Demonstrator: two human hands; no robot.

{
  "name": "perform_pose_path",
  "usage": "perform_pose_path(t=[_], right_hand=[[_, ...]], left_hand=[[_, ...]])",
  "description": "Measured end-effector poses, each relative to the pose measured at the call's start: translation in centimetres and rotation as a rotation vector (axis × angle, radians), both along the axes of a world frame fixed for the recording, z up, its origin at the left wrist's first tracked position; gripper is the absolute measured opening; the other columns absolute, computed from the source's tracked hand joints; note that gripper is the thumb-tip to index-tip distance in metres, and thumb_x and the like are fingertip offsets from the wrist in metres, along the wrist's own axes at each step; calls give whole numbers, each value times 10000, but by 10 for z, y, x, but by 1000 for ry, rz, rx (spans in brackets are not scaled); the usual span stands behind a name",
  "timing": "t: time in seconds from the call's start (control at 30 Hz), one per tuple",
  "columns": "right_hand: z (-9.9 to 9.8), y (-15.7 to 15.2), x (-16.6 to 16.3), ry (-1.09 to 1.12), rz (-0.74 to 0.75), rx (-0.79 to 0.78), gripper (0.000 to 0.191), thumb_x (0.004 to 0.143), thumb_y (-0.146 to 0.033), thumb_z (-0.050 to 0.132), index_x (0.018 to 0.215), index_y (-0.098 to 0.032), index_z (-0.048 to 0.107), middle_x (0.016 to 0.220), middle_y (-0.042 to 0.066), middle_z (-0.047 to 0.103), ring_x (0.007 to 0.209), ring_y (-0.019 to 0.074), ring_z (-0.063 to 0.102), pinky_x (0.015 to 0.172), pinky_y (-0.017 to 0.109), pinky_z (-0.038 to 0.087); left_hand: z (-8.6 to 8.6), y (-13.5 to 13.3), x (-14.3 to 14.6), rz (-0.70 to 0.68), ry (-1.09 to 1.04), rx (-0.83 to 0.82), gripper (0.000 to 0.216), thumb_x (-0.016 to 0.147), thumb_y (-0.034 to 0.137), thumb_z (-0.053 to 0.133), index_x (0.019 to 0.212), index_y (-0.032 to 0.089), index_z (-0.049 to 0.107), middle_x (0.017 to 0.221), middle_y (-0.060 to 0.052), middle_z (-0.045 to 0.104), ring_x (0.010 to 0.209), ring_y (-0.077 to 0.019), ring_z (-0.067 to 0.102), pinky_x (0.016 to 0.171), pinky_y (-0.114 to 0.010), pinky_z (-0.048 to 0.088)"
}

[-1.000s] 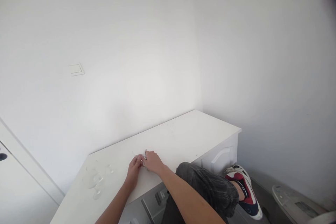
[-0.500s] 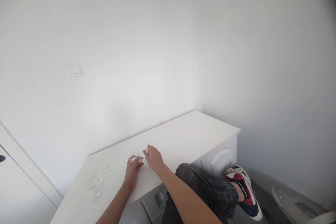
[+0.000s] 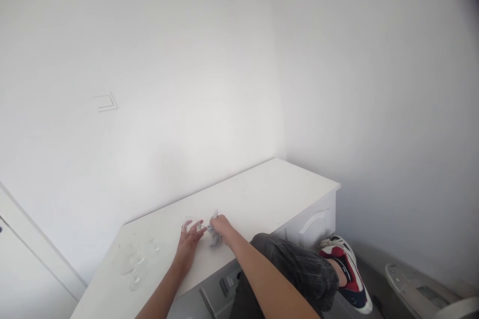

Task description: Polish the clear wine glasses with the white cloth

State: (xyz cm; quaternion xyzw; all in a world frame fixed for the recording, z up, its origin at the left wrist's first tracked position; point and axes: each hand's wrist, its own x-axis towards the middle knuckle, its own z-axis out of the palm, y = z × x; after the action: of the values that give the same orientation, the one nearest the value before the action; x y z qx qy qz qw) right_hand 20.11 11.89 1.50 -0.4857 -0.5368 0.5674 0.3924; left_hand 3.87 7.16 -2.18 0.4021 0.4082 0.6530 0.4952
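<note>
My right hand (image 3: pixel 223 226) is closed on a small crumpled grey cloth (image 3: pixel 214 236) that hangs from its fingers over the white cabinet top (image 3: pixel 262 194). My left hand (image 3: pixel 189 241) lies just to its left on the top, fingers spread around something clear and hard to make out. The two hands are nearly touching. Several clear glasses (image 3: pixel 134 259) stand on the top further left.
The white cabinet sits in a room corner against white walls, with a wall switch (image 3: pixel 105 103) up on the left. My bent knee in grey trousers (image 3: pixel 292 264) and a red, white and navy shoe (image 3: pixel 346 269) are beside the cabinet front. A grey object (image 3: pixel 419 289) lies at bottom right.
My right hand has lifted slightly and the grey cloth now shows hanging from it. My left hand's fingers have spread apart.
</note>
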Motion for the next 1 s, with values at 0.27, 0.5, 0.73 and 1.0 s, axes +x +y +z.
perform_pose_path(t=[0.27, 0.5, 0.73, 1.0], right_hand=[[9, 4, 2, 283, -30, -236, 110, 837, -221, 429, 727, -208, 426, 612, 8, 499, 534, 148, 534, 518, 260, 467], [18, 1, 5, 430, 15, -253, 66, 851, -208, 411, 802, -203, 454, 615, -16, 504, 510, 130, 524, 506, 240, 462], [12, -14, -1, 339, 164, -103, 235, 823, -372, 640, 938, -184, 559, 836, 20, 630, 688, 128, 605, 575, 224, 481], [-3, -3, -13, -97, -44, 161, 154, 911, -339, 526, 935, -199, 584, 910, 51, 659, 775, 160, 642, 600, 225, 478]], left_hand=[[9, -6, 9, -13, 98, 16, 537, 774, 536, 749, 1155, 304, 451, 1310, -133, 647, 949, -265, 716, 982, -462, 444], [8, -4, 13, 66, 41, -5, 486, 821, 616, 645, 1151, 315, 452, 1243, -90, 673, 829, -209, 702, 890, -425, 500], [8, -4, 11, 76, 32, -18, 538, 807, 631, 645, 1208, 323, 459, 1152, -66, 666, 720, -180, 649, 795, -392, 521], [9, -4, 12, 29, 76, 32, 567, 808, 595, 675, 1242, 308, 449, 1020, -47, 669, 701, -168, 602, 752, -350, 484]])
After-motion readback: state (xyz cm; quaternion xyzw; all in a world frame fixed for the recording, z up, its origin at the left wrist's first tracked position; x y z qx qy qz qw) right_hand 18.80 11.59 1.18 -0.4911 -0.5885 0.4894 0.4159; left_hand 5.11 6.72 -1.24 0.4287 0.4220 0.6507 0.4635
